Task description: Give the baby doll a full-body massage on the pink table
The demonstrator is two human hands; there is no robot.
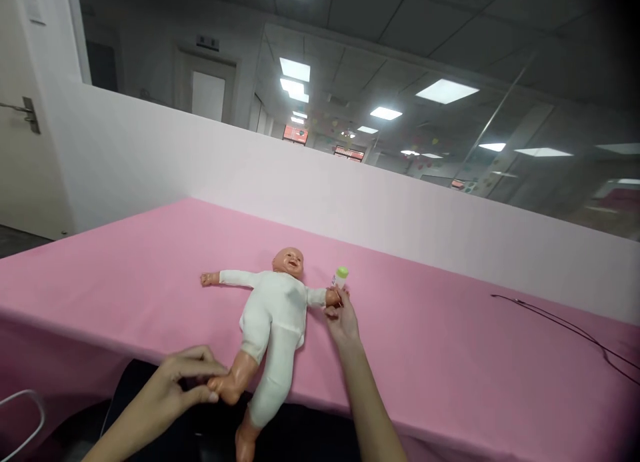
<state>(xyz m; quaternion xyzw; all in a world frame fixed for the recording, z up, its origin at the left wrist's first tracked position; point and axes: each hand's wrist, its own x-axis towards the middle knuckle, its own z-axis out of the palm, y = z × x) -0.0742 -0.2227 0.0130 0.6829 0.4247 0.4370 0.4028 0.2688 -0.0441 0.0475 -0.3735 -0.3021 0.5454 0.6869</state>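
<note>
A baby doll [275,309] with a white cloth body lies on its back on the pink-covered table [425,335], head away from me and legs over the front edge. My left hand [183,379] is closed at the doll's bare foot on the left, fingers and thumb around the toes. At the doll's other side, my right hand [343,319] has its fingers closed around the doll's small hand. Just beyond those fingers stands a small clear bottle [340,279] with a green cap. The doll's second foot hangs below the table edge.
Dark thin cables [555,325] lie on the right side of the table. A white low wall [320,189] with glass above borders the far edge. A white cable [30,402] loops at the lower left, and a door [25,129] stands at the left.
</note>
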